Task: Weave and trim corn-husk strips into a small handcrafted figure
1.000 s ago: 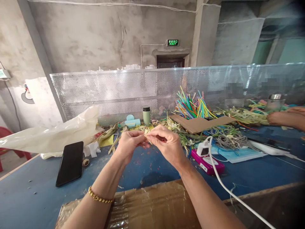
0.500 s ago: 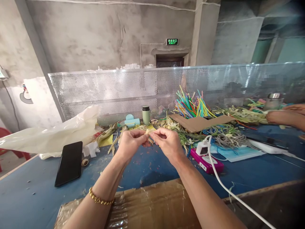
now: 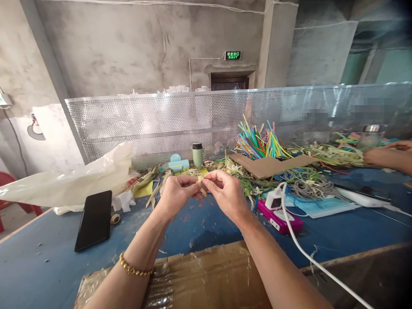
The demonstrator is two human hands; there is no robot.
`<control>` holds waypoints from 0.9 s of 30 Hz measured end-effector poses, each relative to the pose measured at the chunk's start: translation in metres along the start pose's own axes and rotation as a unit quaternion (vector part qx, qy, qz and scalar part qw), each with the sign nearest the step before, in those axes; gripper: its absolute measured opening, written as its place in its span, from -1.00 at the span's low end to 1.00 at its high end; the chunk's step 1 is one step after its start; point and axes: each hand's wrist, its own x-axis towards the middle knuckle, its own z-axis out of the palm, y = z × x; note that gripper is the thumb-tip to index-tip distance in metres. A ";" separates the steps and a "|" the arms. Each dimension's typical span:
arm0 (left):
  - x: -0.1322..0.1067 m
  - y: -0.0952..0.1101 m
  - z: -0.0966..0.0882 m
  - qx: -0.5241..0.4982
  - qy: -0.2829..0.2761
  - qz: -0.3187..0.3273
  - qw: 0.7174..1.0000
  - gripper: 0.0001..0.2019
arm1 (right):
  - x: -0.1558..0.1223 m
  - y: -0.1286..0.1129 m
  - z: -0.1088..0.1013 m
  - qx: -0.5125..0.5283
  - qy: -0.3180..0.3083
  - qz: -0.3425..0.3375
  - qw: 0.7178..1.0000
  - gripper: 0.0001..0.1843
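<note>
Over the blue table, my left hand [image 3: 176, 195] and my right hand [image 3: 226, 192] meet fingertip to fingertip. Between them they pinch a small pale strip of dried husk [image 3: 200, 179], mostly covered by the fingers. Both hands are closed on it, thumbs against forefingers. Just behind lie loose dried husks [image 3: 236, 171] in a heap, with more dried leaves [image 3: 146, 181] to the left. A green jar with a black lid [image 3: 197, 155] stands beyond my fingertips, beside a light blue cylinder [image 3: 179, 165].
A black phone [image 3: 93, 220] and plastic sheet [image 3: 71, 182] lie left. Coloured pipe cleaners [image 3: 260, 141], cardboard [image 3: 273, 165], a magenta power strip [image 3: 280, 216] with a white cable and a blue mask [image 3: 328, 207] are right. Another person's hands [image 3: 389, 154] work at far right. A perforated metal screen [image 3: 154, 128] stands behind.
My right hand has shifted slightly up and left, and the husk strip has turned a little between my fingers. At far right, the other person's hands have moved slightly.
</note>
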 end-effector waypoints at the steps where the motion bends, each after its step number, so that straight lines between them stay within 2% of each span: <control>1: 0.000 0.000 0.000 -0.007 -0.001 -0.002 1.000 -0.86 | 0.000 -0.001 0.000 0.002 -0.005 -0.004 1.000 -0.86; 7: 0.000 0.000 -0.002 -0.036 -0.006 -0.011 0.999 -0.88 | 0.001 -0.002 -0.004 -0.024 0.003 -0.030 0.999 -0.91; 11: 0.001 -0.002 -0.003 -0.042 -0.014 -0.008 0.999 -0.88 | 0.000 0.000 -0.002 0.012 -0.015 -0.021 1.000 -0.89; 16: 0.002 -0.002 -0.003 -0.020 -0.011 -0.010 1.000 -0.87 | 0.000 -0.004 0.000 -0.004 0.015 -0.013 1.000 -0.84; 20: -0.001 0.002 -0.004 -0.003 -0.034 -0.005 0.999 -0.86 | 0.000 -0.006 -0.004 -0.005 0.000 0.006 1.000 -0.77; 25: -0.002 0.002 -0.005 0.040 -0.074 -0.012 0.996 -0.86 | 0.003 -0.007 -0.013 -0.083 0.018 -0.036 0.996 -0.71; 27: -0.001 -0.001 -0.006 0.059 -0.091 -0.001 0.994 -0.83 | 0.003 -0.007 -0.014 -0.121 -0.002 -0.054 0.991 -0.74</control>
